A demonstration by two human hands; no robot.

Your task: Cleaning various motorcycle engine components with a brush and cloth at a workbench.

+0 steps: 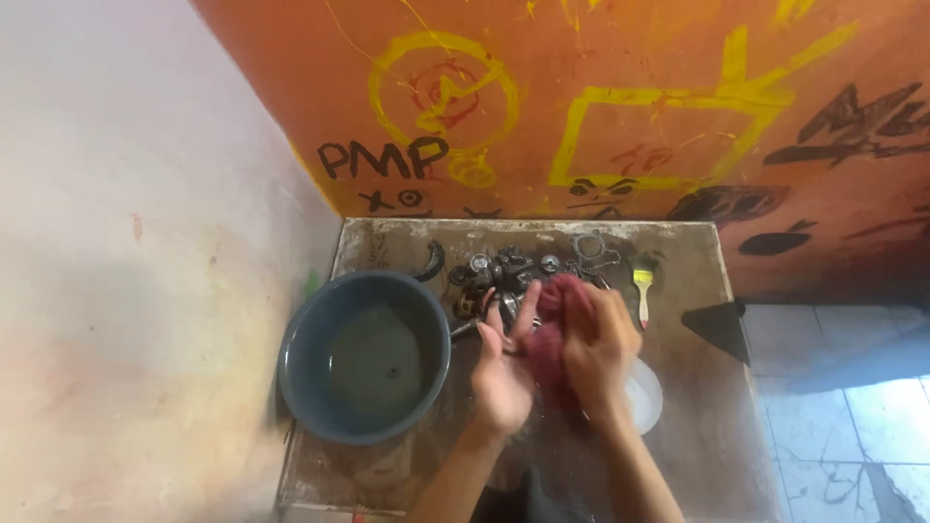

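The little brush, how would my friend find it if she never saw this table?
Start at the dirty table under the orange wall. Behind the hands, a heap of grey metal parts lies along the back edge. The paintbrush lies just right of it, the only thing there with a yellow handle and pale bristles.

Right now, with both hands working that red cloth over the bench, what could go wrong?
1. The basin of murky liquid sits right beside the left hand; a stray elbow could slosh it.
2. The metal parts lie piled just beyond the red cloth; a trailing corner might drag small ones off the bench.
3. The white container is half hidden under the right hand and could get knocked.
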